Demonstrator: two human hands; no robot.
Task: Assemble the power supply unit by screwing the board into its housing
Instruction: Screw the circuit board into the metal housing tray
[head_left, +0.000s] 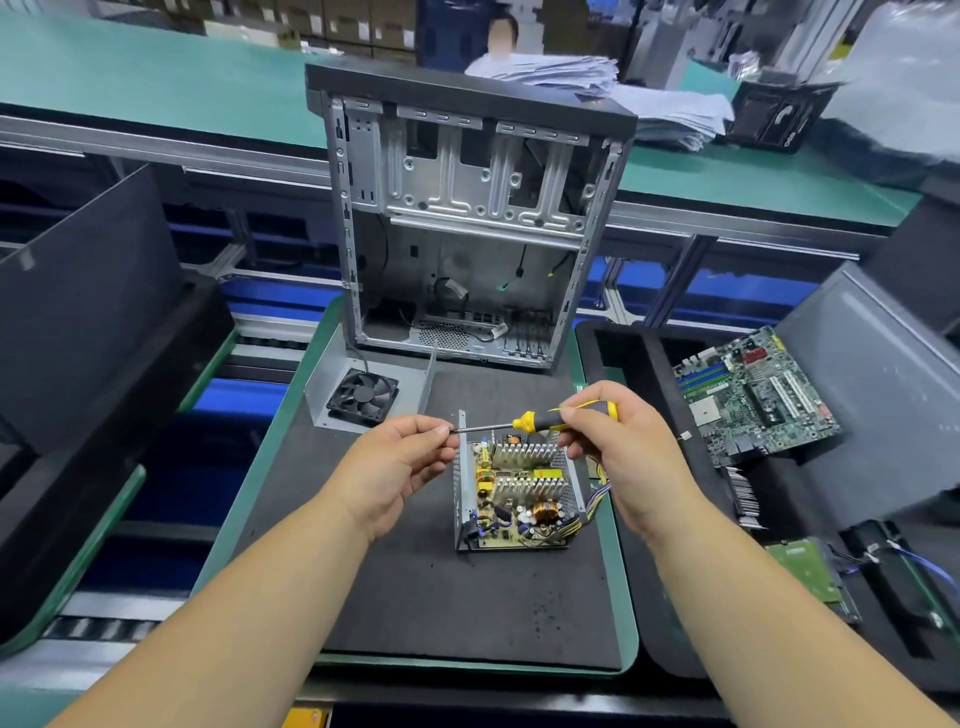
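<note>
The power supply housing (459, 499), a grey perforated metal box, stands open on the black foam mat (415, 587). Inside it lies the yellow board (511, 519) with finned heat sinks and copper coils. Above it my right hand (618, 447) grips the yellow and grey handle of a screwdriver (530, 420), held level and pointing left. My left hand (410, 457) pinches at the tip of its shaft; whether a screw sits there is too small to tell.
The housing's grey lid with a black fan (363, 396) lies behind on the left. An open computer case (467, 228) stands upright at the mat's far end. A green motherboard (753, 395) rests on a black tray at right. A person sits beyond the far green bench.
</note>
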